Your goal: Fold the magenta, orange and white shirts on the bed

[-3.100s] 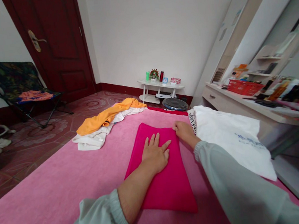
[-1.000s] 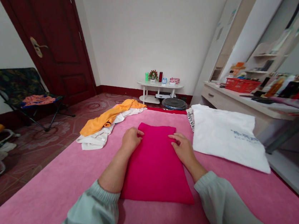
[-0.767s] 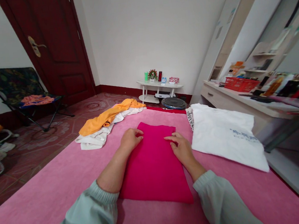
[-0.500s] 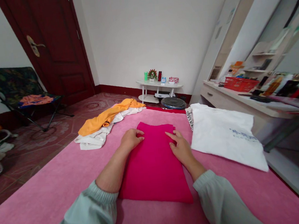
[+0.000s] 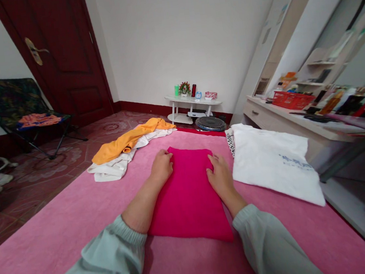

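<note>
A folded bright pink garment [image 5: 189,193] lies flat on the pink bedspread in front of me; its exact kind does not show. At its upper left edge, my left hand [image 5: 162,168] is closed with the fingertips on the corner cloth. My right hand [image 5: 220,174] grips the upper right edge, its thumb lying on top of the cloth and its other fingers curled at the corner. Right of that hand is a folded white T-shirt [image 5: 271,162] with blue print, on top of a black-and-white patterned cloth [image 5: 230,142].
An orange garment [image 5: 130,140] and white clothing [image 5: 110,170] lie at the bed's far left edge. On the right stands a dresser [image 5: 266,118] with a red basket [image 5: 292,99] and bottles. A small white table [image 5: 194,100] and a folding chair [image 5: 17,107] are farther off.
Both hands have moved slightly toward the garment's top corners. My right fingers, more outstretched before, are now curled on the edge. The garment's near edge sits a little farther away.
</note>
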{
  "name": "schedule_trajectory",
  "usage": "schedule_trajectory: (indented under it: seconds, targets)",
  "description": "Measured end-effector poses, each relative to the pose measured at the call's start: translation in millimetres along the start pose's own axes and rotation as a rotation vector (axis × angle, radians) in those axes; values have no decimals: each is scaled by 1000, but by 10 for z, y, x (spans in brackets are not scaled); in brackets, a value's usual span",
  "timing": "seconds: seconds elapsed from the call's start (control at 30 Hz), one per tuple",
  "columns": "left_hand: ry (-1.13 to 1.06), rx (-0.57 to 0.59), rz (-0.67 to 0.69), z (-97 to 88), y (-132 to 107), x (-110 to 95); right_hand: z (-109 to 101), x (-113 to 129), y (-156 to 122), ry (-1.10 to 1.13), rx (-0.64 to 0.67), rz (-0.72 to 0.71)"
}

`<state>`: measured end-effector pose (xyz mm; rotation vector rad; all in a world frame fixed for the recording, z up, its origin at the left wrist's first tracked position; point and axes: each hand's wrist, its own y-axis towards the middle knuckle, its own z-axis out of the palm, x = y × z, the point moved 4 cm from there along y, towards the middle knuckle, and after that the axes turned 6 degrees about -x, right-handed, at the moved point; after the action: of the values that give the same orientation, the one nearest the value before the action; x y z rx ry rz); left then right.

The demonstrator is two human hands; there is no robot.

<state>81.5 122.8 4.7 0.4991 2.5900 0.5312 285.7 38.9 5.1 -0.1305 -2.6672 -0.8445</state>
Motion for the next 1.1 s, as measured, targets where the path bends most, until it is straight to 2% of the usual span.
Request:
schedule_trajectory:
  seconds: [0.07, 0.13, 0.23, 0.33, 0.43, 0.53, 0.67, 0.9, 1.1]
  targets:
    - [57, -21, 36, -76, -27, -133, -71, 92, -5, -41, -63, -63]
    - [26, 39, 148, -73, -76, -309, -67, 184, -15, -29, -39, -166]
    - [-12, 217, 261, 76, -181, -467, 106, 211, -43, -27, 189, -263]
    - [54, 298, 177, 238, -227, -397, 285, 97, -65, -97, 375, -192]
    - [96, 294, 93, 311, -203, -286, 330, 19, -63, -168, 389, -109]
    - [117, 280, 80, 314, -174, -261, 313, 35, -68, -204, 388, -88]
    - [131, 304, 88, 260, -230, -290, 284, 63, -106, -238, 388, -88]
    - [187, 369, 112, 43, -508, -331, 141, 47, -251, -276, 456, -89]
    - [322, 389, 1, -171, -735, -678, -135, 463, -327, -444, 439, -87]
